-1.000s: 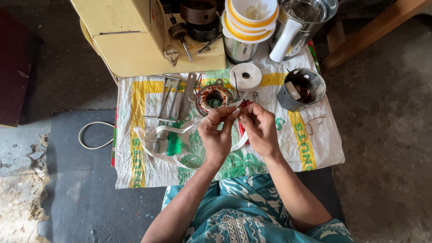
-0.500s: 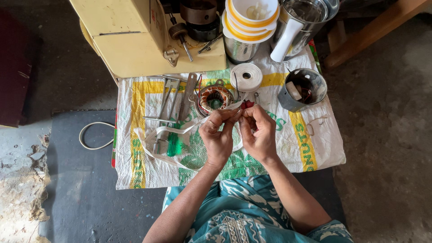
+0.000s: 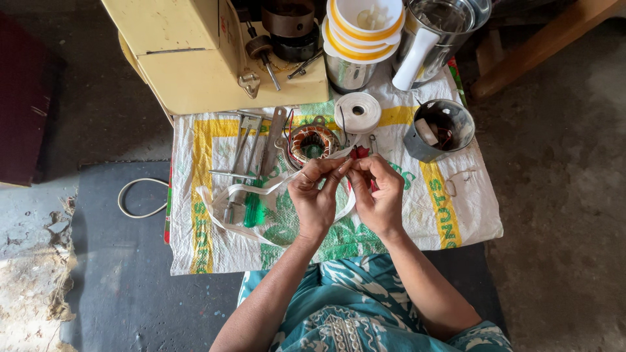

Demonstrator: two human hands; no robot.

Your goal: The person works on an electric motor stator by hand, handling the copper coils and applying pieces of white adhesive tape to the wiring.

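From the head view, both hands meet over the woven sack (image 3: 450, 215): the left hand (image 3: 314, 195) pinches a white tape strip (image 3: 261, 189), the right hand (image 3: 378, 192) pinches red wire ends (image 3: 358, 153), just near the copper coil (image 3: 312, 141)

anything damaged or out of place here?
Mostly orderly. Oddities: the grey concrete floor is crumbling at the lower left, and a white cord loop lies off the printed woven sack mat.
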